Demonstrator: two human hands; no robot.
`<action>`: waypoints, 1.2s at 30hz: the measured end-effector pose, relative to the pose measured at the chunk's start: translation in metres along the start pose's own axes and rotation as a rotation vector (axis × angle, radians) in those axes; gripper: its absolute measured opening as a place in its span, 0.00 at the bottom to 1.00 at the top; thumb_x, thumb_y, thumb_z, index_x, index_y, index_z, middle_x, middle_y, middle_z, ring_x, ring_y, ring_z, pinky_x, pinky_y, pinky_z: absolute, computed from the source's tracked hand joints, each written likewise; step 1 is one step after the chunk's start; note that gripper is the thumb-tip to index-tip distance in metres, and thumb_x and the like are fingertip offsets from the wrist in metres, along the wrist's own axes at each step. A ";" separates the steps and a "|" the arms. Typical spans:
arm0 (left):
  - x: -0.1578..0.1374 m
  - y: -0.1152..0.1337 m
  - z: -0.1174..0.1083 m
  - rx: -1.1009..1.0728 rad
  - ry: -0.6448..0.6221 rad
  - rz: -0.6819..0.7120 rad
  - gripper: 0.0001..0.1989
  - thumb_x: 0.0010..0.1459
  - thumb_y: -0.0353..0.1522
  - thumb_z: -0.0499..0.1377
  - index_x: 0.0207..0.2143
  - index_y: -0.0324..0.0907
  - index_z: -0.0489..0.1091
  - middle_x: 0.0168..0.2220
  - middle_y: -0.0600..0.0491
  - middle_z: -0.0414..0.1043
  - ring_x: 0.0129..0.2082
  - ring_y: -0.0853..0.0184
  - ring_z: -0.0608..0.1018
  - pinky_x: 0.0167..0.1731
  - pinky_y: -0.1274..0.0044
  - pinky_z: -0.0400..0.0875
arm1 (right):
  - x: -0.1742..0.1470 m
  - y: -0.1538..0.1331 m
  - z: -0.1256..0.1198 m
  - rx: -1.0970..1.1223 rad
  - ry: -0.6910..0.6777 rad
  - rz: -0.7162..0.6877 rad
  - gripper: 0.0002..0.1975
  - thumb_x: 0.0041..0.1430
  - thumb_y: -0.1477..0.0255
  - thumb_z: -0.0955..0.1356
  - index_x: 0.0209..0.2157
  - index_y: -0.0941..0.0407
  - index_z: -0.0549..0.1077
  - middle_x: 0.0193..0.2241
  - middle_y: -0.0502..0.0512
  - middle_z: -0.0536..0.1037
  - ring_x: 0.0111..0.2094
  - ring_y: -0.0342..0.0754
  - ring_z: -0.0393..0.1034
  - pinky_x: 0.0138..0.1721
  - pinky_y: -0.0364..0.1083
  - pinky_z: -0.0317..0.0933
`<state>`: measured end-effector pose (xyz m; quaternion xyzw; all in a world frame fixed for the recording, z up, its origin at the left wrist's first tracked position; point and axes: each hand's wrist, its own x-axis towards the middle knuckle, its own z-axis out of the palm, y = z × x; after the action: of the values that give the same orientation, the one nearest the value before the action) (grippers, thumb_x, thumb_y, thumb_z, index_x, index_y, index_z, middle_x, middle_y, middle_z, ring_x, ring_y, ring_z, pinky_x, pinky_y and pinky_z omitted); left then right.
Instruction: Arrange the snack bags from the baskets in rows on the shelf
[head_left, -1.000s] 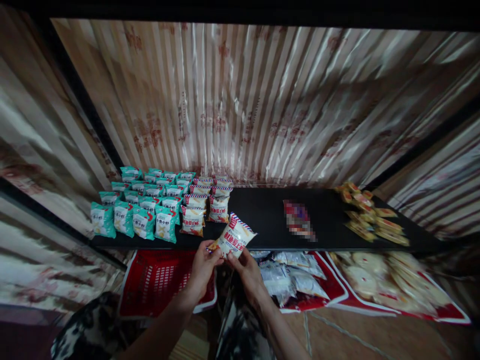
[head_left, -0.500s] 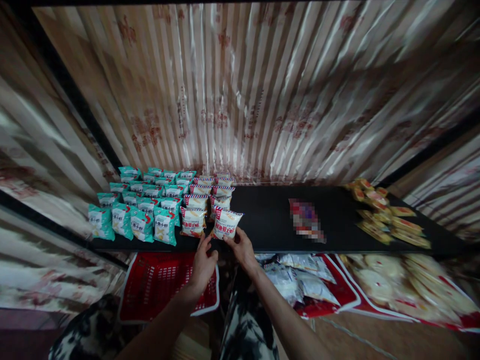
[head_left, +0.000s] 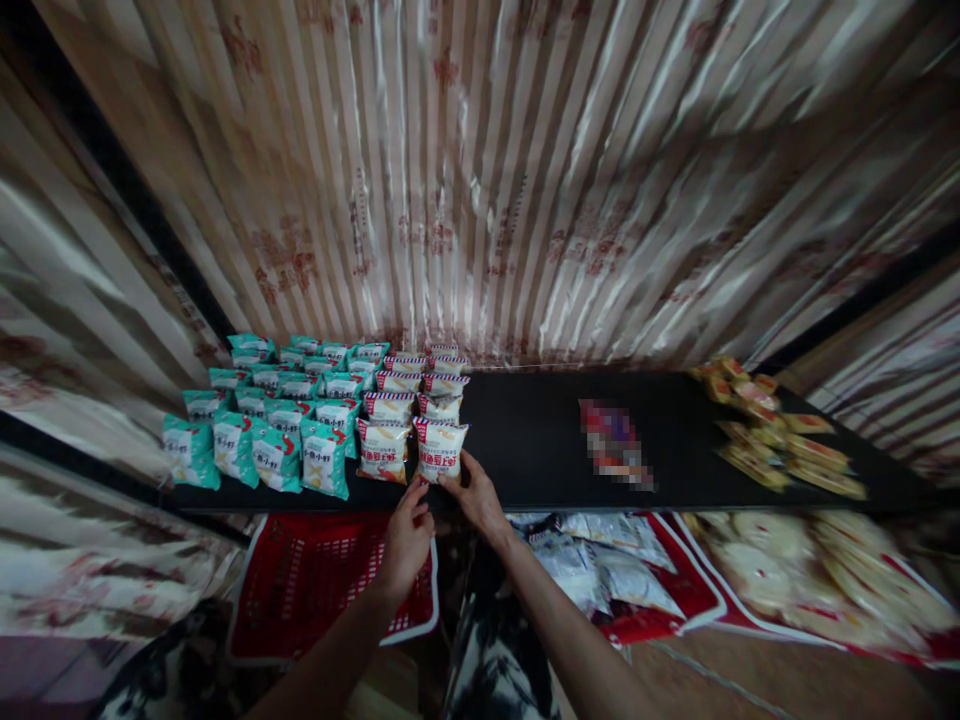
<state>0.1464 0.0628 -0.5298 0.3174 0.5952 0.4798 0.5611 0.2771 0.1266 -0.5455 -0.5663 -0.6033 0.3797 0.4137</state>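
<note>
Cream-and-brown striped sheeting (head_left: 480,180) spans the upper frame behind a long black shelf (head_left: 525,440). One red plastic basket (head_left: 277,580) sits lower left. At lower centre are the left hand (head_left: 409,530), whose grip I cannot tell, and the right hand (head_left: 481,502), pinching a small white, red-printed plastic pouch (head_left: 439,450) that stands upright at the shelf's front edge.

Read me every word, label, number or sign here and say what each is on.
"小鱼小虾": on the teal bags.
Red characters on the white bags: too blurred to read surely.
Print on the curtain: too blurred.
Packet on the shelf: pixelated, unreadable.
Yellow packs, silver bags, pale packs: too small or blurred.
No number is readable.
</note>
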 end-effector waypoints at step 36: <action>0.000 -0.004 -0.010 0.186 -0.058 0.071 0.21 0.52 0.24 0.54 0.50 0.39 0.68 0.46 0.45 0.74 0.42 0.66 0.77 0.37 0.78 0.74 | -0.010 0.002 0.013 0.102 0.190 -0.071 0.29 0.57 0.56 0.62 0.57 0.57 0.61 0.55 0.62 0.65 0.55 0.53 0.61 0.56 0.54 0.57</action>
<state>0.1378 0.0593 -0.5348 0.4026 0.6090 0.4326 0.5291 0.2662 0.1167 -0.5531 -0.5562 -0.5610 0.3395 0.5106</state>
